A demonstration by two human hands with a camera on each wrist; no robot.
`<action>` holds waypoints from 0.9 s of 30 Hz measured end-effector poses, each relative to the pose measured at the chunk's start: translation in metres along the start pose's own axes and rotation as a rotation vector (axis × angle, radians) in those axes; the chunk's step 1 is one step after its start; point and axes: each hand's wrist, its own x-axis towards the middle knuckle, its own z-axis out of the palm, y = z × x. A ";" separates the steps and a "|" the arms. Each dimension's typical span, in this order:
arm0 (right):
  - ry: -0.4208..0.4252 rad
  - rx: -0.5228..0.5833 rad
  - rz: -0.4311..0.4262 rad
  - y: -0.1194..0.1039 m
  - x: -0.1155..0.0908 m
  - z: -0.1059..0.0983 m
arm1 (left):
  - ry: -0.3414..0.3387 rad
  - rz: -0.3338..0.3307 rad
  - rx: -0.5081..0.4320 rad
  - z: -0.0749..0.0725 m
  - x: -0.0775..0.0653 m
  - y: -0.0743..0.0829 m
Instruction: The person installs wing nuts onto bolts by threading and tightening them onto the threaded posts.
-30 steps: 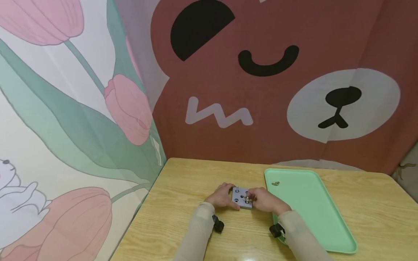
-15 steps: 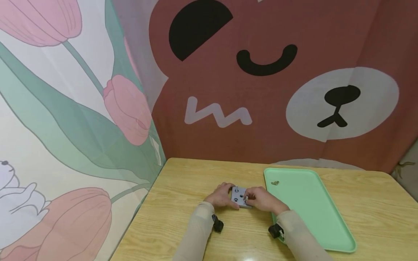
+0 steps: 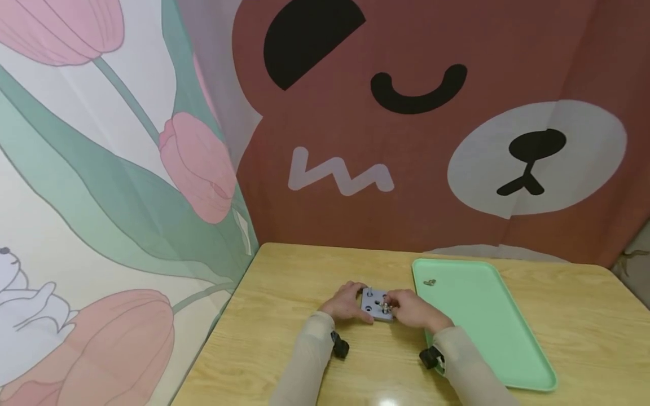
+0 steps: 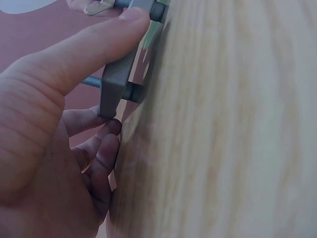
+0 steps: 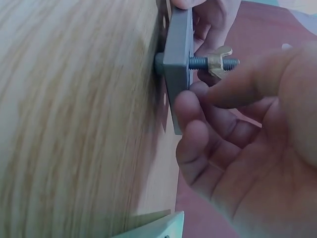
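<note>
A square grey plate (image 3: 377, 313) with several holes lies just above the wooden table, raised on bolt heads. My left hand (image 3: 346, 303) grips its left side, thumb (image 4: 89, 54) on the near edge and fingers at the far side. A threaded bolt (image 5: 198, 62) sticks up through the plate's right part, with a brass wing nut (image 5: 216, 63) partway along it. My right hand (image 3: 410, 310) is beside this nut, its fingertips (image 5: 188, 105) loosely curled just below the wings. Another bolt (image 3: 369, 292) rises at the plate's far left corner, without a nut on its visible thread.
A light green tray (image 3: 487, 332) lies to the right, partly under my right forearm. Small brass-coloured pieces (image 3: 429, 282) sit in its far left corner. Behind the table (image 3: 294, 270) hang printed curtains (image 3: 345, 225). Each wrist wears a small black camera (image 3: 340, 345).
My right fingers closed over the wing nut half a second ago and have now drawn back a little, leaving it visible again. The left hand and plate stay in place.
</note>
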 end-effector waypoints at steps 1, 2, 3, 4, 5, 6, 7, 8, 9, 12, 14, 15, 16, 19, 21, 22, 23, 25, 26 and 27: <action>0.002 -0.004 -0.002 0.000 0.000 -0.001 | 0.002 0.004 0.005 -0.001 0.001 0.000; 0.006 -0.012 -0.005 0.001 0.001 -0.002 | 0.001 0.008 0.007 -0.001 0.002 0.000; 0.009 -0.023 -0.007 0.001 0.001 -0.003 | 0.000 0.011 0.009 -0.002 0.002 0.000; 0.010 -0.030 -0.011 0.001 0.001 -0.004 | -0.002 0.014 0.012 -0.003 0.002 0.000; 0.010 -0.034 -0.012 0.001 0.002 -0.004 | -0.003 0.015 0.013 -0.003 0.003 0.000; 0.009 -0.039 -0.014 0.001 0.002 -0.005 | -0.005 0.015 0.011 -0.003 0.003 0.000; 0.004 -0.035 -0.013 0.001 0.002 -0.005 | -0.005 0.014 0.009 -0.004 0.003 0.000; -0.003 -0.022 -0.012 0.000 0.002 -0.005 | -0.006 0.011 0.009 -0.004 0.003 0.001; -0.012 -0.007 -0.013 0.000 0.002 -0.005 | -0.007 0.008 0.011 -0.004 0.002 0.001; -0.041 0.039 -0.024 0.000 0.002 -0.005 | -0.012 0.003 0.018 -0.004 0.002 0.001; -0.053 0.054 -0.048 0.000 0.002 -0.005 | -0.016 0.003 0.019 -0.004 0.001 0.001; -0.052 0.049 -0.063 0.001 0.002 -0.004 | -0.017 0.003 0.020 -0.004 0.001 0.001; -0.049 0.040 -0.074 0.000 0.002 -0.004 | -0.018 0.004 0.019 -0.005 0.001 0.002; -0.021 -0.005 -0.095 0.000 0.004 -0.003 | -0.014 0.010 0.018 -0.006 0.000 0.001; 0.008 -0.037 -0.087 0.000 0.006 -0.001 | -0.012 0.013 0.014 -0.006 0.001 0.000; 0.020 -0.045 -0.078 0.000 0.007 0.000 | -0.010 0.016 0.008 -0.005 0.001 0.000; 0.030 -0.050 -0.066 0.000 0.007 0.002 | -0.011 0.016 0.007 -0.005 0.001 0.000; 0.038 -0.057 -0.046 0.000 0.007 0.004 | -0.014 0.017 -0.001 -0.004 0.001 -0.001; 0.030 -0.054 -0.036 0.001 0.007 0.005 | -0.014 0.018 -0.007 -0.003 0.000 -0.001; 0.018 -0.048 -0.031 0.001 0.007 0.005 | -0.016 0.016 -0.004 -0.003 0.000 -0.001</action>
